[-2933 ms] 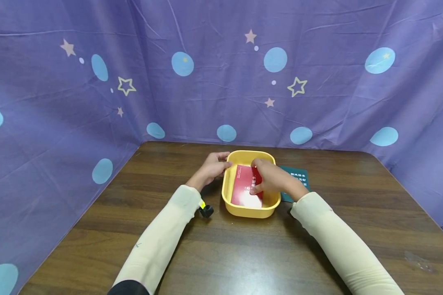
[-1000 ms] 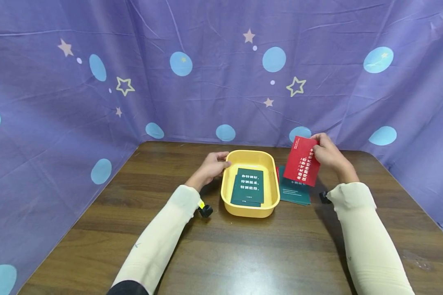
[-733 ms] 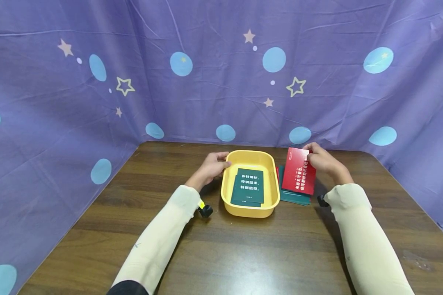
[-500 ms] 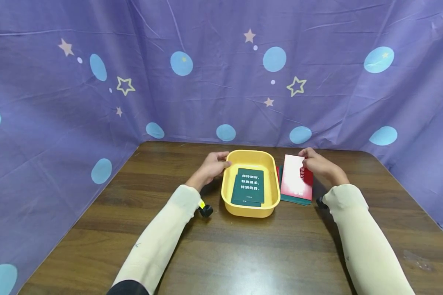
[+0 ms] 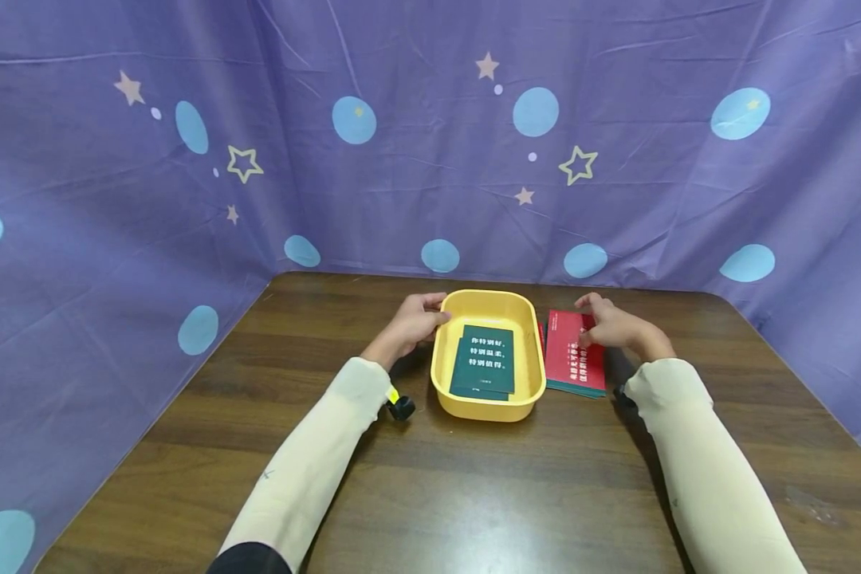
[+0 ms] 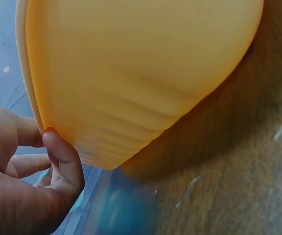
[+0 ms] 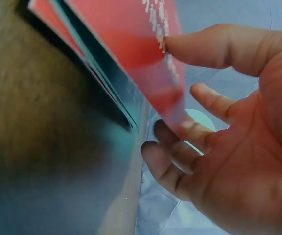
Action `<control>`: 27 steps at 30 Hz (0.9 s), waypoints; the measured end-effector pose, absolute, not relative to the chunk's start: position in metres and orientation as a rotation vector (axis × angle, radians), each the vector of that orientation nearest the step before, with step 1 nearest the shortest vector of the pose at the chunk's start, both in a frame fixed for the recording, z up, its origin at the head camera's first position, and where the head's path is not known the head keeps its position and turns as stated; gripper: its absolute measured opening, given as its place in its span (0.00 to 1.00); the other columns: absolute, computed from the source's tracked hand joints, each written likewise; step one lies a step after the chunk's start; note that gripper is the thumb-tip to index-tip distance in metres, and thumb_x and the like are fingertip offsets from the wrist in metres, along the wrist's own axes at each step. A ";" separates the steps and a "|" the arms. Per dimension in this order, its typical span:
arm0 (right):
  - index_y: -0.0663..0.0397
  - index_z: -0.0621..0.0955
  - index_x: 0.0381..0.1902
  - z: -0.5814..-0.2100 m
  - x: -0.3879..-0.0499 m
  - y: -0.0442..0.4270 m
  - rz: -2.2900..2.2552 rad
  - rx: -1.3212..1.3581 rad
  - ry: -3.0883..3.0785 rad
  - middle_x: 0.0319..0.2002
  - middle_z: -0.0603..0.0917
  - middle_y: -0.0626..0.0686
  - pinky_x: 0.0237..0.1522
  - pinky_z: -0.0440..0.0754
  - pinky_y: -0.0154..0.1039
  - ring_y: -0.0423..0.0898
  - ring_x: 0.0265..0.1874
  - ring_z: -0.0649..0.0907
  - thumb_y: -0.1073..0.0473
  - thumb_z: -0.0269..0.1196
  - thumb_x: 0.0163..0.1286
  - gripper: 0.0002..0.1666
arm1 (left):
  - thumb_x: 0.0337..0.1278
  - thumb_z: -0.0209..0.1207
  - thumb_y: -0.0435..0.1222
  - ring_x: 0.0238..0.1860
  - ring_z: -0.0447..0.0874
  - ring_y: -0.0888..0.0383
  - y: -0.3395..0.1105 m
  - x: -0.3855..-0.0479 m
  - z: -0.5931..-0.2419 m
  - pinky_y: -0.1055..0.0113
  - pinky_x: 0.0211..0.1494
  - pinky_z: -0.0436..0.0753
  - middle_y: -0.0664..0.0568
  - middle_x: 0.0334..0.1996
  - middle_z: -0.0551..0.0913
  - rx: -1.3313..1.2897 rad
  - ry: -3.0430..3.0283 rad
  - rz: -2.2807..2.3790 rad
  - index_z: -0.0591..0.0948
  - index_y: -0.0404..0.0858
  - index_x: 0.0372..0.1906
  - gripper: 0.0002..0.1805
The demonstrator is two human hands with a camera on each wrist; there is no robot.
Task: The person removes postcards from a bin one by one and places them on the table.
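Note:
In the head view, my left hand (image 5: 410, 325) pinches the left rim of a yellow plastic tray (image 5: 489, 410). The left wrist view shows that thumb against the tray's outer wall (image 6: 131, 88). Two green cards with white writing (image 5: 484, 359) overlap inside the tray. Right of it, my right hand (image 5: 613, 325) holds a red card (image 5: 570, 351) by its far right part, over a small stack of cards. From the right wrist, the thumb is on the face of the red card (image 7: 131, 44), fingers at its edge; a narrow gap parts it from the green and red cards (image 7: 92, 58) beneath.
The brown wooden table (image 5: 430, 494) carries everything. Behind and at the sides hangs a purple curtain (image 5: 430, 175) with stars and blue dots. A small clear scrap (image 5: 811, 504) lies at the right.
The right hand took a red card out of the tray, baring the green cards there, carried it right and lowered it over the stack. The left hand stays at the rim.

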State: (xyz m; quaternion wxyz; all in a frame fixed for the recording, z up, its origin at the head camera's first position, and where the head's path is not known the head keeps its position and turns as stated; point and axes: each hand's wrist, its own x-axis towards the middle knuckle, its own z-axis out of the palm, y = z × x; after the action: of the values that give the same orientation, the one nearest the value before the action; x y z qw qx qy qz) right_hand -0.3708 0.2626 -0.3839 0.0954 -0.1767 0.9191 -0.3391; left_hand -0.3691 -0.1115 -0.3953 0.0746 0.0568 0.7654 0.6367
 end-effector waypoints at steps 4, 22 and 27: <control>0.72 0.58 0.70 -0.386 -0.373 0.260 -0.968 -0.501 2.707 0.66 0.64 0.75 0.69 0.66 0.64 0.68 0.64 0.67 0.71 0.69 0.54 0.49 | 0.68 0.59 0.27 0.43 0.85 0.47 -0.112 -0.369 -0.395 0.67 0.33 0.88 0.42 0.57 0.78 0.171 2.292 1.921 0.69 0.34 0.75 0.32; 0.71 0.70 0.65 -0.377 -0.373 0.248 -0.596 -0.630 2.956 0.58 0.77 0.74 0.63 0.71 0.68 0.72 0.60 0.74 0.63 0.72 0.60 0.38 | 0.69 0.59 0.27 0.48 0.85 0.44 -0.112 -0.370 -0.395 0.60 0.42 0.89 0.41 0.59 0.77 0.174 2.301 1.906 0.68 0.34 0.75 0.31; 0.71 0.68 0.68 -0.367 -0.368 0.234 -0.661 -0.664 3.035 0.60 0.74 0.75 0.66 0.66 0.69 0.73 0.63 0.70 0.59 0.65 0.70 0.35 | 0.69 0.59 0.27 0.48 0.85 0.44 -0.111 -0.371 -0.396 0.60 0.42 0.90 0.41 0.58 0.78 0.175 2.302 1.905 0.68 0.34 0.76 0.32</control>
State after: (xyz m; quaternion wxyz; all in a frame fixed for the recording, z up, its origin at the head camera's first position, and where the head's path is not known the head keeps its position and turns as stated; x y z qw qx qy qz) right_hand -0.3685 0.2336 -0.3673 -0.0175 -0.2090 0.9554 -0.2080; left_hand -0.3711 -0.1111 -0.3956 0.0743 0.0583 0.7670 0.6347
